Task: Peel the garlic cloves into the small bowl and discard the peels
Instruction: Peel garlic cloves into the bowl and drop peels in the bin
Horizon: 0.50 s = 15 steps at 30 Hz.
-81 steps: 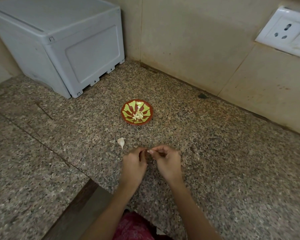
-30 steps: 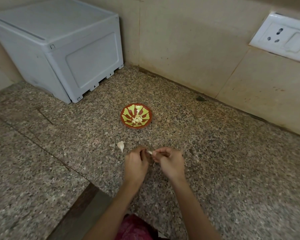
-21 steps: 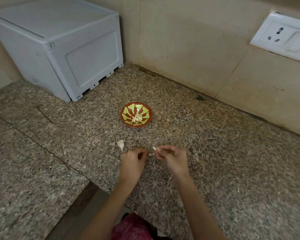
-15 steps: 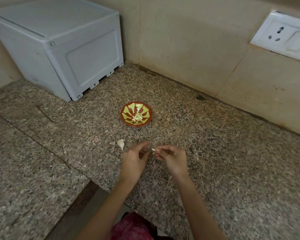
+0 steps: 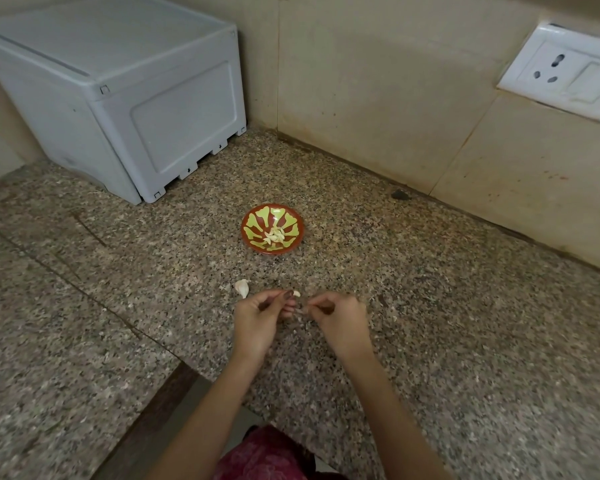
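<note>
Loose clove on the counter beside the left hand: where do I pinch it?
Pinch the loose clove across its plump far end, from above; it lies flat, tapering to a point toward the left hand, so the tip would likely slip.

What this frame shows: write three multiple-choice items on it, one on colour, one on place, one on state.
1. The small bowl is: A red-brown and green; B blue; C white.
2. The loose clove lies: A in the bowl; B on a plate; C on the counter by the left hand.
3. The left hand: A lies flat; B pinches a garlic clove; C lifts the bowl.
A, its painted pattern; C, it rests on granite beside the fingers; B, a white clove shows at its fingertips.
</note>
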Each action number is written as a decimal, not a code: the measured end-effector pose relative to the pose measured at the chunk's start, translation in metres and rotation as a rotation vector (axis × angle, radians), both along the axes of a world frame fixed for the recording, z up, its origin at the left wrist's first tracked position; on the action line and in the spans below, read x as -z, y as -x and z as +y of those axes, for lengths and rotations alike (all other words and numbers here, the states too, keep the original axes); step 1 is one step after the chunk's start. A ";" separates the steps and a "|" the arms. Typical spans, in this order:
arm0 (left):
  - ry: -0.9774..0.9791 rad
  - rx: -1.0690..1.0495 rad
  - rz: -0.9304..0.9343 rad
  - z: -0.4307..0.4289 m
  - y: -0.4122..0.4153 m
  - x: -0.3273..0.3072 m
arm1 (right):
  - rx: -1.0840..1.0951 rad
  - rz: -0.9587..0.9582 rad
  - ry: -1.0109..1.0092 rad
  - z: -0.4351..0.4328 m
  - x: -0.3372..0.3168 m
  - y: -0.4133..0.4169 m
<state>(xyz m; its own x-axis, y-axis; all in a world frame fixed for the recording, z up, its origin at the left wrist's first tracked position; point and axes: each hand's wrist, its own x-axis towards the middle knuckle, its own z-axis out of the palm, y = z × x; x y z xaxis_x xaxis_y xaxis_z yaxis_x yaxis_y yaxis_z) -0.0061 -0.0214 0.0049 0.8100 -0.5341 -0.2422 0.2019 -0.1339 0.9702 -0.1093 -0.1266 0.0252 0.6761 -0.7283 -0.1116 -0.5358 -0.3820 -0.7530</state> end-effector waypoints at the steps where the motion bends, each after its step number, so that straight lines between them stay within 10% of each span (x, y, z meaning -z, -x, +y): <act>1: 0.004 -0.003 0.008 0.000 0.001 -0.001 | 0.022 -0.014 -0.001 0.000 -0.001 -0.001; 15: -0.107 -0.051 -0.177 0.006 0.000 0.000 | 0.054 -0.048 0.030 -0.036 0.011 -0.022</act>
